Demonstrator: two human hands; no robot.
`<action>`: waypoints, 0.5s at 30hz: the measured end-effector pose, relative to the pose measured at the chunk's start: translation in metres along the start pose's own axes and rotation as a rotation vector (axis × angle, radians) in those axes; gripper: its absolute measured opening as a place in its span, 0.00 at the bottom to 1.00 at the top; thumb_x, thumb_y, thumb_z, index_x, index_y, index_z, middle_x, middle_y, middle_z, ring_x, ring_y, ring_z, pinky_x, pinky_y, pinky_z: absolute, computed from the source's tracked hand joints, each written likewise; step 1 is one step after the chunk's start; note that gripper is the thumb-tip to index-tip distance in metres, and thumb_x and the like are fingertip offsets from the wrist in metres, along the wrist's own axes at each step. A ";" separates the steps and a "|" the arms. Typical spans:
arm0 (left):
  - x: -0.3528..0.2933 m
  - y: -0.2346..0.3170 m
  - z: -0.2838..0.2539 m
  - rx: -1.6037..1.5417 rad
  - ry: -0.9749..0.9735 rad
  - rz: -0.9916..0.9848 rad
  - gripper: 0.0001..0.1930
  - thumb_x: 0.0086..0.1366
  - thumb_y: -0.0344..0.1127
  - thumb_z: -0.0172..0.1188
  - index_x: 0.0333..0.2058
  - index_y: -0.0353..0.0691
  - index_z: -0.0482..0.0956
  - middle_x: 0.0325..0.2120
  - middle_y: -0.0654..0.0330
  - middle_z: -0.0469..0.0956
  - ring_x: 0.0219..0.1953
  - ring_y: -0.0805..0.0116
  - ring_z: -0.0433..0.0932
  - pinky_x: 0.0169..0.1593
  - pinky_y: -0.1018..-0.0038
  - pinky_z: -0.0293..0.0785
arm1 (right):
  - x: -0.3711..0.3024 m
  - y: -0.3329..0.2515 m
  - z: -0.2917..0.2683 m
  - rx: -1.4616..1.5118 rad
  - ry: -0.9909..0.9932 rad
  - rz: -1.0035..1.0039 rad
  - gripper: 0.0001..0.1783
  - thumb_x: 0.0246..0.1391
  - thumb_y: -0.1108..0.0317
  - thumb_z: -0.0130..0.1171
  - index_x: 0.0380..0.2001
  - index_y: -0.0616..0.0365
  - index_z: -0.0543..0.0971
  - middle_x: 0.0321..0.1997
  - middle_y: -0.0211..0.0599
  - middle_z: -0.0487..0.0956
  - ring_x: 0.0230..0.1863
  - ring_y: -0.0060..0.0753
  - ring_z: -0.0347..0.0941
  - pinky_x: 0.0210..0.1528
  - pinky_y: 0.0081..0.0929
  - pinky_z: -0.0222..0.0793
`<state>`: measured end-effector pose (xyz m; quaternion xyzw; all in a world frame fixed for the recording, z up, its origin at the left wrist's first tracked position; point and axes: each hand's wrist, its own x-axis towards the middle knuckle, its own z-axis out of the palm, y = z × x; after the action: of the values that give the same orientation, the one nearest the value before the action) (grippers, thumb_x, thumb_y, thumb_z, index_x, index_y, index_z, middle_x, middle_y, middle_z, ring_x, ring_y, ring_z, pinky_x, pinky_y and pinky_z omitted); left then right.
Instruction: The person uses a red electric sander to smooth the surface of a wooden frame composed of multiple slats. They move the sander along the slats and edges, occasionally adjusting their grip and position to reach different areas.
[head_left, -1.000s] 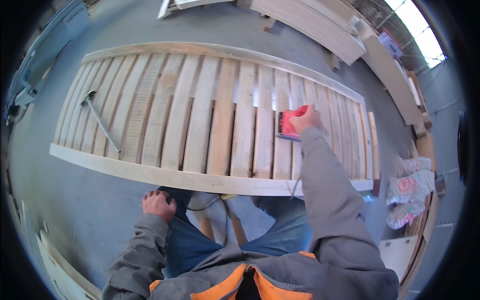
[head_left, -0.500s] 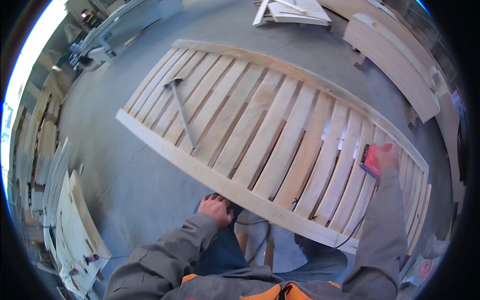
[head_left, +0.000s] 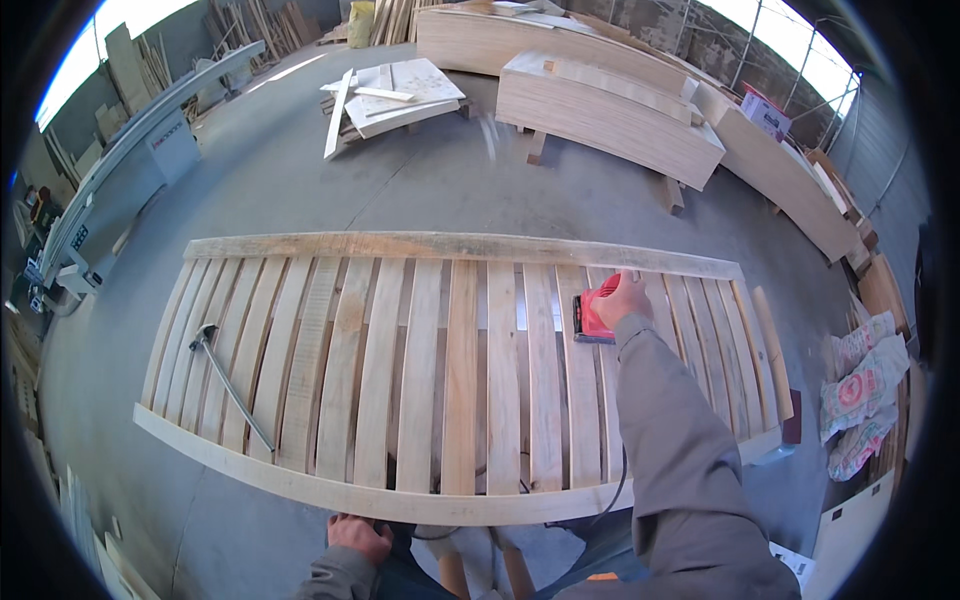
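My right hand (head_left: 624, 300) is closed around a red hand-held power sander (head_left: 594, 312), which sits on the slats right of centre. Its dark cord (head_left: 622, 480) runs down past the near rail. A long slatted wooden panel (head_left: 420, 500) spans the view in front of me, with pale slats between two rails. Below its near rail, my left hand (head_left: 360, 537) rests at my knee, fingers bent over it and holding nothing visible. On the slats at the left lies a long-handled hammer (head_left: 236, 392), its head toward the far side.
Behind the panel, a low stand (head_left: 410, 95) carries white boards. Long stacks of wooden panels (head_left: 600, 120) rest on blocks at the back right. White sacks (head_left: 860, 385) lie at the right. A long grey machine (head_left: 150, 165) stands at the left.
My view has lifted and turned right, so the panel now lies nearly level across it. The sander sits farther left among the slats, still in my right hand. My left hand stays at my knee.
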<state>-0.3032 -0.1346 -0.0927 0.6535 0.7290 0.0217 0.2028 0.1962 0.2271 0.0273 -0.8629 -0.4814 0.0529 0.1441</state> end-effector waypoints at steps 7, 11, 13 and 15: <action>-0.008 -0.001 -0.006 0.032 -0.067 -0.045 0.23 0.59 0.49 0.69 0.50 0.47 0.89 0.51 0.53 0.86 0.61 0.52 0.79 0.65 0.52 0.70 | -0.075 0.000 -0.007 -0.006 -0.064 -0.076 0.41 0.54 0.52 0.69 0.69 0.51 0.68 0.66 0.56 0.73 0.64 0.59 0.78 0.63 0.49 0.78; -0.011 0.002 -0.005 0.008 -0.010 -0.036 0.18 0.58 0.48 0.69 0.44 0.45 0.89 0.48 0.55 0.86 0.58 0.52 0.80 0.64 0.53 0.70 | -0.104 0.021 -0.007 -0.038 -0.075 -0.114 0.39 0.52 0.55 0.70 0.67 0.51 0.70 0.63 0.56 0.75 0.61 0.61 0.78 0.61 0.50 0.79; -0.015 0.005 -0.008 0.021 -0.042 -0.092 0.17 0.59 0.48 0.69 0.41 0.44 0.89 0.47 0.54 0.87 0.57 0.51 0.80 0.63 0.53 0.71 | -0.131 0.021 -0.014 -0.032 -0.110 -0.116 0.39 0.51 0.55 0.70 0.66 0.52 0.71 0.62 0.57 0.75 0.60 0.61 0.79 0.61 0.50 0.78; -0.017 0.010 -0.011 0.020 -0.038 -0.072 0.16 0.60 0.48 0.69 0.40 0.43 0.90 0.46 0.53 0.87 0.56 0.51 0.80 0.64 0.53 0.71 | -0.151 0.036 -0.015 -0.011 -0.085 -0.124 0.40 0.49 0.55 0.70 0.66 0.52 0.72 0.61 0.56 0.76 0.60 0.61 0.79 0.61 0.51 0.78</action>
<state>-0.2959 -0.1472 -0.0753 0.6290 0.7483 -0.0056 0.2107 0.1485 0.0788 0.0233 -0.8293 -0.5399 0.0776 0.1217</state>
